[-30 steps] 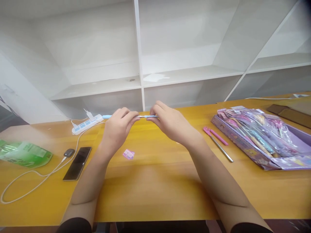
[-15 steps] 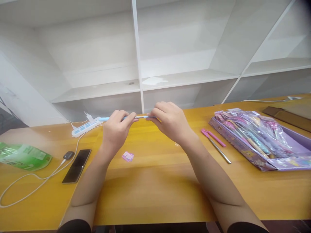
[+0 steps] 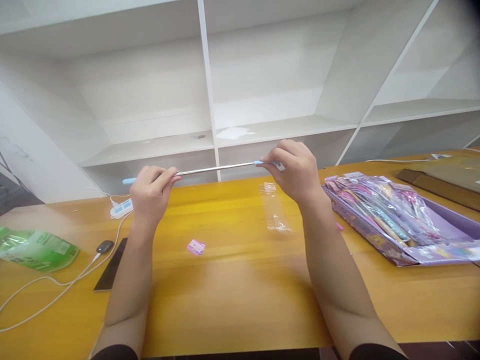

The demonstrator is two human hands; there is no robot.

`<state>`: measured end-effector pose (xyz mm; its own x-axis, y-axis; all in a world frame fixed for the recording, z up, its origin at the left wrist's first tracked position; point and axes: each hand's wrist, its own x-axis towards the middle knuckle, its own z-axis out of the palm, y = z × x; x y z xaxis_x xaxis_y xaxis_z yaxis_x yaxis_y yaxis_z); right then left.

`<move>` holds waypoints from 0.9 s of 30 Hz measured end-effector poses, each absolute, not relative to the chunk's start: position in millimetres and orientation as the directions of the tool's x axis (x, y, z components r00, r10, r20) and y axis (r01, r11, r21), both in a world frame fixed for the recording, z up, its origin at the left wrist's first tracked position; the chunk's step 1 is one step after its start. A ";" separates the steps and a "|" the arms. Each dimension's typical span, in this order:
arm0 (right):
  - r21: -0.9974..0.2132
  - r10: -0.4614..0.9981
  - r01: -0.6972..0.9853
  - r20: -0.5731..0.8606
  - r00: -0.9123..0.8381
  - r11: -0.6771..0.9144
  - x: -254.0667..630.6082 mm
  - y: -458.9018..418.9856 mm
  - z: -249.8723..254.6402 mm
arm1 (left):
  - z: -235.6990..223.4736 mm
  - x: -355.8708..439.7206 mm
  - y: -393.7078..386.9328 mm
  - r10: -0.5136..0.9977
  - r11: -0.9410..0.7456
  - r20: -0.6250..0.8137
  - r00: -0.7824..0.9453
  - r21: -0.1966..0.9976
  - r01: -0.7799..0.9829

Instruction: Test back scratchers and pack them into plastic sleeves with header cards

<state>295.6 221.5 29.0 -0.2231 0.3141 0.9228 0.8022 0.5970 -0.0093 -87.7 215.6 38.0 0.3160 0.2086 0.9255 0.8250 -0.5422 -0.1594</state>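
Note:
A light-blue telescopic back scratcher (image 3: 217, 169) is held level above the table, its thin metal rod drawn out between my two hands. My left hand (image 3: 152, 192) is closed around its blue handle, whose end sticks out to the left. At the other end, my right hand (image 3: 294, 167) pinches the blue part; its fingers mostly hide the head. On the table below lie a clear plastic sleeve (image 3: 275, 210) and a small pink card (image 3: 196, 247). Only a bit of a pink back scratcher (image 3: 340, 227) shows beside my right forearm.
At right, a purple box (image 3: 369, 232) holds several wrapped back scratchers (image 3: 386, 210); brown cardboard (image 3: 446, 182) lies behind it. To the left are a phone (image 3: 112, 267), a power strip (image 3: 122, 209), white cables and a green packet (image 3: 39, 249). White shelves (image 3: 157, 150) stand behind the table.
My hands have moved apart, and much more of the metal rod shows between them. The plastic sleeve has come into view, while my right forearm now covers most of the pink back scratcher.

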 end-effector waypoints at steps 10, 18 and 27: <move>-0.104 0.305 0.824 0.949 -0.086 0.557 348.2 231.3 25.7 | 38.6 -122.9 238.2 0.153 -0.555 0.948 0.278 -0.150 0.818; -0.243 0.243 0.830 0.961 0.134 0.501 415.9 232.7 14.6 | 43.2 -188.6 263.4 -0.019 -0.530 0.970 0.242 -0.215 0.820; -0.326 0.259 0.871 0.935 0.241 0.367 442.4 227.7 13.0 | 48.0 -194.4 259.8 0.035 -0.532 0.970 0.241 -0.187 0.826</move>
